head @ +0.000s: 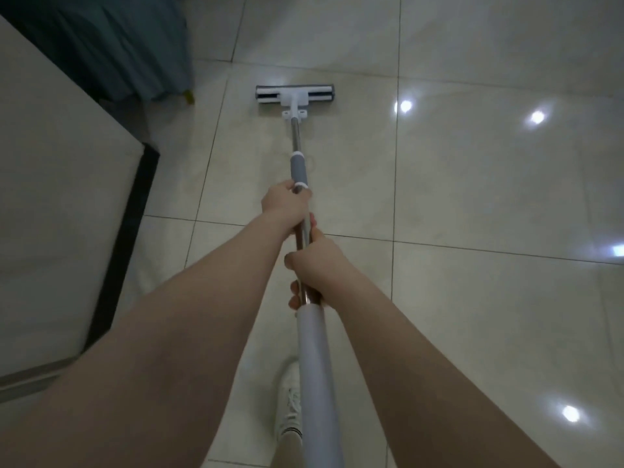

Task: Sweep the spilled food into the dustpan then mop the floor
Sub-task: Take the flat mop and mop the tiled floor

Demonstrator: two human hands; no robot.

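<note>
A flat mop with a white and grey head (294, 94) lies pressed on the pale tiled floor (439, 184) ahead of me. Its metal pole (295, 136) runs back toward me and ends in a thick grey handle (314, 366). My left hand (285, 206) grips the pole just below the grey sleeve. My right hand (314, 268) grips the pole lower down, above the thick handle. No dustpan, broom or spilled food shows in this view.
A pale table top or counter (50, 197) with a dark edge fills the left side. A blue-green cloth (128, 45) hangs at the top left, a small yellow furniture foot (189, 97) beneath it. My white shoe (288, 400) stands under the handle.
</note>
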